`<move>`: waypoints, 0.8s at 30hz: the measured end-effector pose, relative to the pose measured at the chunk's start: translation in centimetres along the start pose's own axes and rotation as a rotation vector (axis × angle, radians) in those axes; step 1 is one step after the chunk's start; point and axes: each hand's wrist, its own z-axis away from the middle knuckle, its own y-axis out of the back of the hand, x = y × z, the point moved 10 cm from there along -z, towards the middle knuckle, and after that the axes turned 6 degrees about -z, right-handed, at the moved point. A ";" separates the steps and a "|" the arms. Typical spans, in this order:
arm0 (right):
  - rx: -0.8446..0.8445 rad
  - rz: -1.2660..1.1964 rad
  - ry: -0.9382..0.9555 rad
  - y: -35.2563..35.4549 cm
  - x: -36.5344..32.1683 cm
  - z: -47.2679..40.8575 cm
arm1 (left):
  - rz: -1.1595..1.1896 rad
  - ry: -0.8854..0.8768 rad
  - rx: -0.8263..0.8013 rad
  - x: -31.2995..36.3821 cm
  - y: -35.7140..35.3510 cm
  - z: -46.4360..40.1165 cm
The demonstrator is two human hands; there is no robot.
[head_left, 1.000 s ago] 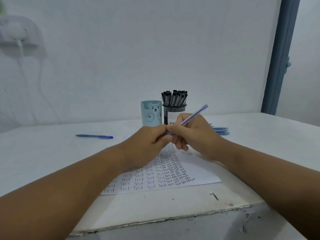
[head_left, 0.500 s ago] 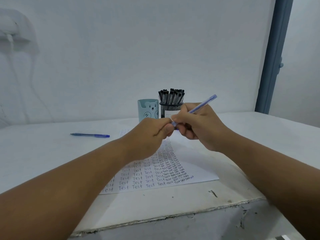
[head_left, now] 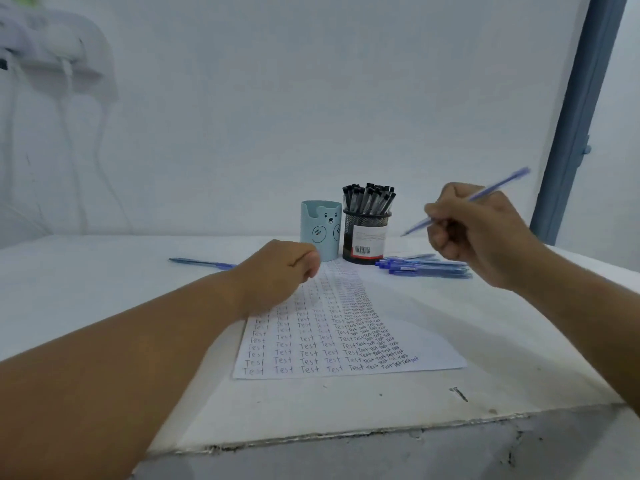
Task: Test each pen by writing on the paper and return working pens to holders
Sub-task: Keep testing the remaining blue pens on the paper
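My right hand (head_left: pixel 481 233) grips a blue pen (head_left: pixel 502 183) in the air to the right of the holders, with its bare tip pointing down and left. My left hand (head_left: pixel 277 271) hovers over the upper left of the paper (head_left: pixel 426 341), thumb pressed against curled fingers as if pinching the pen's cap, which is hidden inside. The paper is covered with rows of the word "Test". Behind it stand a light-blue bear holder (head_left: pixel 320 230) and a black mesh holder (head_left: pixel 367 237) full of black-capped pens.
Several blue pens (head_left: pixel 426 266) lie in a pile right of the mesh holder. One blue pen (head_left: pixel 201 262) lies alone at the left. The white table's chipped front edge (head_left: pixel 346 436) runs below the paper. A blue door frame (head_left: pixel 575 126) stands at the right.
My hands were joined at the pen's tip and have pulled apart. The right hand rose to the right with the pen, and the left hand dropped toward the paper.
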 end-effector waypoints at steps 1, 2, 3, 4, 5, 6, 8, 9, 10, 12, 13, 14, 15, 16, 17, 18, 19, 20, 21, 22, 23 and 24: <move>-0.049 0.005 -0.048 -0.4 0.8 0.5 | -0.039 0.019 -0.007 -0.3 -0.1 -0.1; -0.104 -0.017 -0.097 -1.2 1.6 1.2 | -0.074 0.028 -0.018 -0.3 -0.4 -0.3; -0.159 -0.051 -0.148 -2.0 2.5 1.9 | -0.093 0.033 -0.026 -0.2 -0.6 -0.4; -0.201 -0.068 -0.197 -2.8 3.3 2.6 | -0.099 0.042 -0.034 0.0 -0.8 -0.5; -0.221 -0.046 -0.238 -3.4 4.1 3.3 | -0.101 0.056 -0.041 0.0 -0.9 -0.5; -0.225 0.007 -0.270 -3.7 5.0 4.0 | -0.102 0.070 -0.050 0.0 -0.9 -0.4; -0.218 0.098 -0.290 -4.1 6.4 5.0 | -0.105 0.086 -0.057 -0.2 -0.9 -0.1; -0.216 0.134 -0.270 -4.2 6.8 5.3 | -0.105 0.089 -0.054 -0.2 -0.8 0.0; -0.221 0.186 -0.238 -4.4 6.9 5.5 | -0.105 0.092 -0.051 -0.2 -0.7 0.0; -0.248 0.329 -0.165 -5.0 6.4 5.6 | -0.110 0.110 -0.049 -0.3 -0.6 0.2; -0.249 0.395 -0.129 -5.1 6.1 5.6 | -0.110 0.122 -0.046 -0.5 -0.6 0.2; -0.234 0.442 -0.086 -5.0 5.7 5.6 | -0.101 0.134 -0.042 -0.7 -0.5 0.2; -0.205 0.477 -0.043 -4.8 5.3 5.6 | -0.090 0.142 -0.038 -0.9 -0.5 0.2; -0.183 0.504 -0.009 -4.5 5.0 5.6 | -0.080 0.146 -0.035 -1.0 -0.4 0.2; -0.186 0.530 0.005 -4.4 4.8 5.7 | -0.072 0.147 -0.033 -1.1 -0.4 0.3; -0.212 0.548 -0.006 -4.4 4.9 5.9 | -0.065 0.147 -0.032 -1.1 -0.4 0.3; -0.248 0.560 -0.030 -4.6 5.2 6.0 | -0.060 0.148 -0.034 -1.2 -0.5 0.3; -0.279 0.568 -0.054 -4.8 5.5 6.2 | -0.055 0.152 -0.035 -1.3 -0.5 0.3; -0.297 0.576 -0.070 -4.9 5.7 6.3 | -0.050 0.158 -0.039 -1.5 -0.5 0.3; -0.305 0.582 -0.072 -5.0 5.7 6.4 | -0.043 0.163 -0.040 -1.6 -0.5 0.3; -0.310 0.586 -0.072 -5.1 5.7 6.4 | -0.031 0.169 -0.040 -1.8 -0.5 0.4; -0.314 0.584 -0.072 -5.1 5.7 6.4 | -0.017 0.174 -0.039 -2.0 -0.5 0.4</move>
